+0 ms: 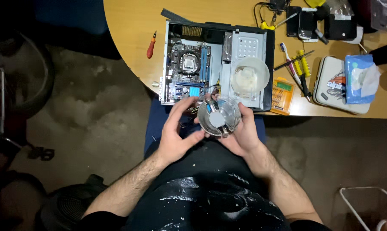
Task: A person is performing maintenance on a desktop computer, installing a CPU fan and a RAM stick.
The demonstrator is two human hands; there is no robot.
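Head view, looking down past my dark shirt: my left hand (175,136) and right hand (244,132) are both clenched around a round silver finned metal cooler (219,115), held over my lap just short of the surface edge. My left grip has the thumb and fingers curled on the cooler's left rim; my right grip cups the right rim and underside, thumb lying along the fins. The cooler's flat metal base plate faces up at me, between my two grips.

Just beyond my grips lies an open desktop computer case (253,25) on the rounded wooden surface (129,25). In it, ahead of my left grip, sits a green-brown motherboard (189,64) with its square processor socket bare. Ahead of my right grip, resting on the case's perforated grey drive cage, is a clear round plastic bowl (250,75).

Far left of my left grip, on the surface, lies a red-handled screwdriver (150,46). Right of my right grip sits an orange box of screwdriver bits (283,95), then a white and blue toothbrush (288,57) and a yellow-handled tool (303,64). Farther right is a white zipped pouch (330,85) with a blue packet of tissues (360,77) lying on it. At the far edge of the surface are two dark phones (301,23) and tangled cables.
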